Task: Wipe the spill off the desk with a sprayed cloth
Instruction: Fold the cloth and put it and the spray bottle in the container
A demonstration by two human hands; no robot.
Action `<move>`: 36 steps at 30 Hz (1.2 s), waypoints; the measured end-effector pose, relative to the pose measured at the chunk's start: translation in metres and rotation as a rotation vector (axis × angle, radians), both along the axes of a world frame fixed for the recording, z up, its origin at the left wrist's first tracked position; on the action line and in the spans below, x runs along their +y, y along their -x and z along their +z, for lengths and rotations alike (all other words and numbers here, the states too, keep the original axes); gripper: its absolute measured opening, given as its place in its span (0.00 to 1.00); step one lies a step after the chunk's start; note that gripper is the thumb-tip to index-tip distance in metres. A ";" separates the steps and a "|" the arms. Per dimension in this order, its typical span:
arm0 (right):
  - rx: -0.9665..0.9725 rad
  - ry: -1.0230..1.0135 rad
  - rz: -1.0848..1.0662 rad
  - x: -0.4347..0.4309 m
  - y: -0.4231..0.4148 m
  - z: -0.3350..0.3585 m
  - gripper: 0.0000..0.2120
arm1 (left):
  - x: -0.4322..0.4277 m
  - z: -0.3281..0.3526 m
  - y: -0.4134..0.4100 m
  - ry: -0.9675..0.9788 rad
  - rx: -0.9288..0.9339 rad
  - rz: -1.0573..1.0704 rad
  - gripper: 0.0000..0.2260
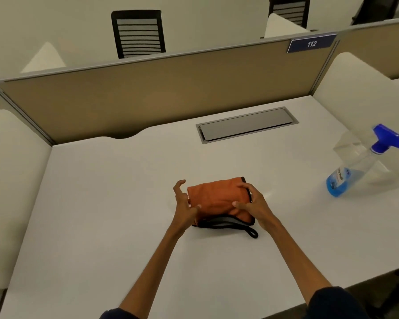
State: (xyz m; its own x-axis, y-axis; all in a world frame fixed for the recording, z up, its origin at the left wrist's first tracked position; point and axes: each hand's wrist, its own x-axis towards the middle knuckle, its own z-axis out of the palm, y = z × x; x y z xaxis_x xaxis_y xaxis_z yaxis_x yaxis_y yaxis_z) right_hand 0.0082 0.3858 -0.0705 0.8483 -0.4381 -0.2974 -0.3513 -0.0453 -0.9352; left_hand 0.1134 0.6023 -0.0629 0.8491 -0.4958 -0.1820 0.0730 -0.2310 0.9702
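Lying folded in the middle of the white tabletop [101, 203] is the orange cloth [217, 198], with a black edge and a small black loop sticking out at the near corner. It looks soft, light and floppy, so it would bend and unfold if picked up by one corner; holding the thick folded part seems best. The left hand [184, 203] is at the cloth's left edge with fingers spread apart, holding nothing. The right hand [251, 203] rests on the cloth's right side, fingers pressing down but not closed around it. The spray bottle [357, 166], clear with blue liquid low inside, stands well apart to the right. I cannot see any spill. Nothing stands between the cloth and the bottle.
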 end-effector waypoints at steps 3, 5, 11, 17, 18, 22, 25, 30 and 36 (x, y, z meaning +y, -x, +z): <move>-0.015 0.014 -0.002 -0.017 0.010 0.018 0.34 | -0.008 0.017 -0.011 -0.080 -0.038 -0.147 0.45; -0.012 0.058 -0.012 -0.027 0.018 0.030 0.35 | -0.018 0.024 -0.014 -0.171 -0.147 -0.217 0.44; -0.019 0.242 -0.158 -0.050 0.045 0.046 0.30 | -0.062 0.035 0.000 -0.315 -0.359 -0.270 0.31; -0.023 0.291 -0.226 -0.077 0.065 0.050 0.30 | -0.099 0.045 0.022 -0.283 -0.476 -0.224 0.26; -0.026 0.302 -0.230 -0.082 0.067 0.052 0.30 | -0.105 0.047 0.025 -0.277 -0.483 -0.212 0.26; -0.023 0.398 -0.228 -0.107 0.079 0.058 0.26 | -0.128 0.053 0.044 -0.303 -0.507 -0.176 0.22; 0.004 0.465 -0.203 -0.129 0.093 0.060 0.26 | -0.142 0.055 0.061 -0.323 -0.526 -0.177 0.18; 0.043 0.471 -0.137 -0.162 0.122 0.060 0.24 | -0.166 0.056 0.097 -0.336 -0.540 -0.161 0.15; 0.061 0.545 -0.084 -0.205 0.167 0.060 0.15 | -0.203 0.063 0.139 -0.195 -0.373 -0.148 0.12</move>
